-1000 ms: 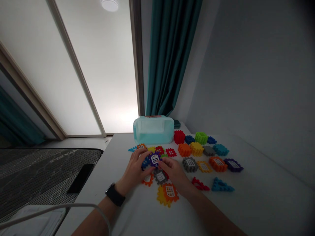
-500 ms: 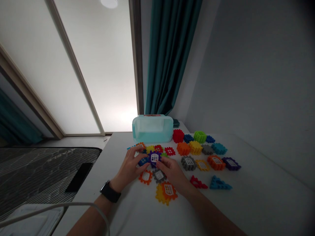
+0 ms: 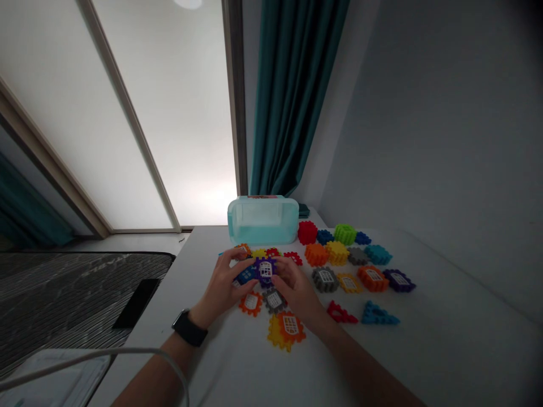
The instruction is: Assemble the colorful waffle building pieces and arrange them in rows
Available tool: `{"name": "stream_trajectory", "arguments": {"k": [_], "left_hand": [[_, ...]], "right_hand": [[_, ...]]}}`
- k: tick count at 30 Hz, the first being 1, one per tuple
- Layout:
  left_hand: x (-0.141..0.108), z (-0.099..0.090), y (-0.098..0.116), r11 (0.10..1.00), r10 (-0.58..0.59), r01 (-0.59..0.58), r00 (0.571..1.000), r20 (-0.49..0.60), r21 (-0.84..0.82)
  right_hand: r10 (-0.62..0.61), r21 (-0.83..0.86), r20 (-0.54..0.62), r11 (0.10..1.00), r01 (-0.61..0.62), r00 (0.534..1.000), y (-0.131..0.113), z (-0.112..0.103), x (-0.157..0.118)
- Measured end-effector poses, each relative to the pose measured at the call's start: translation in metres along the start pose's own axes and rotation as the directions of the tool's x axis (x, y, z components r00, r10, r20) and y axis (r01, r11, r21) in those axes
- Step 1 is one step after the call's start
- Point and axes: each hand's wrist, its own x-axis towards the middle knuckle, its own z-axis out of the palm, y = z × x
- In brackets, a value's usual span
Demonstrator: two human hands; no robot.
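Note:
A purple notched building tile [image 3: 266,272] with a white window grid is held up between my two hands. My left hand [image 3: 223,282] grips its left edge between fingers and thumb. On the other side, my right hand [image 3: 298,291] has its thumb on the near right corner and its fingers curled behind the right edge. A blue tile [image 3: 246,275] lies behind the left fingers, partly hidden. Just below the hands are an orange tile [image 3: 251,303] and a grey tile [image 3: 274,301]. Nearer to me, another orange tile [image 3: 291,325] overlaps a yellow tile [image 3: 276,334].
A translucent teal bin [image 3: 263,221] stands at the table's back. To the right sit stacks of tiles, among them a red stack [image 3: 307,232] and a yellow stack [image 3: 337,252]. Red triangular pieces [image 3: 340,313] and blue ones [image 3: 379,314] lie nearer. A white cable [image 3: 127,351] crosses the lower left.
My right fingers have come up around the purple tile's far right edge. The tile has shifted very slightly left; the loose pieces on the table lie as before.

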Motion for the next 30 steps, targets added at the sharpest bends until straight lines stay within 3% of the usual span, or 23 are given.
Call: {"name": "stream_trajectory", "arguments": {"k": [2, 5, 10, 13, 20, 24, 30], "left_hand": [[0.000, 0.000, 0.000, 0.999, -0.034, 0.033, 0.999, -0.021, -0.032], [0.000, 0.001, 0.002, 0.997, -0.058, 0.055, 0.997, -0.044, -0.053], [-0.001, 0.003, 0.002, 0.997, -0.049, 0.046, 0.998, -0.044, -0.058], [-0.002, 0.004, 0.000, 0.998, -0.044, 0.042, 0.998, -0.034, -0.057], [-0.002, 0.004, -0.001, 0.996, -0.052, 0.053, 0.999, 0.006, -0.071], [-0.002, 0.004, 0.000, 0.992, -0.056, 0.059, 0.998, 0.039, -0.107], [-0.003, 0.007, 0.004, 0.980, -0.103, 0.120, 0.988, 0.113, -0.156]], "right_hand": [[-0.131, -0.127, -0.040, 0.984, 0.125, 0.991, 0.000, -0.003, -0.002], [-0.280, -0.299, 0.004, 0.916, 0.268, 0.960, 0.001, -0.007, -0.004], [-0.489, -0.490, 0.101, 0.733, 0.471, 0.866, 0.003, -0.010, -0.003], [-0.538, -0.540, 0.148, 0.659, 0.524, 0.830, 0.003, -0.012, -0.001], [-0.547, -0.589, 0.207, 0.593, 0.550, 0.811, 0.005, -0.016, 0.001], [-0.524, -0.569, 0.204, 0.624, 0.536, 0.827, 0.006, -0.016, 0.002], [-0.338, -0.359, 0.123, 0.862, 0.359, 0.933, -0.003, -0.014, 0.002]]}}
